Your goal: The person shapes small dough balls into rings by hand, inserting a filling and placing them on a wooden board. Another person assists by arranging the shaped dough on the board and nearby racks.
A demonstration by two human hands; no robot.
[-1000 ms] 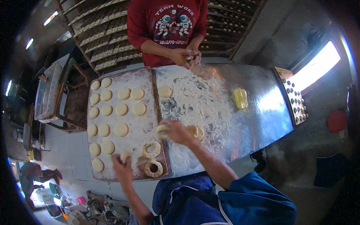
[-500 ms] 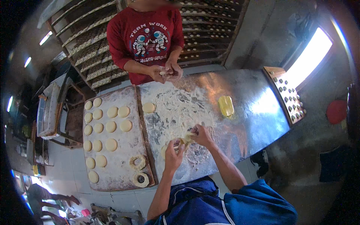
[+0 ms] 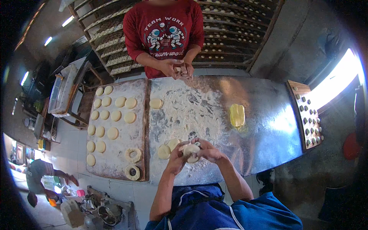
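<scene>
16 dough rds (image 3: pixel 116 115) on bd (image 3: pixel 117 165), 2 rings (image 3: pixel 132 178)

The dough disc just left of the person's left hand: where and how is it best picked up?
Probably by its rim, coming down from the left: this disc lies flat with its left edge exposed, while a second disc and the left hand crowd its right side.

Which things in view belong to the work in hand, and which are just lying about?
Seem part of the work:
- dough piece between left hand and right hand
- two dough rounds beside the left hand
- floured board with rounds and dough rings

Seem just lying about:
- pale container and pink item on the floor
</scene>
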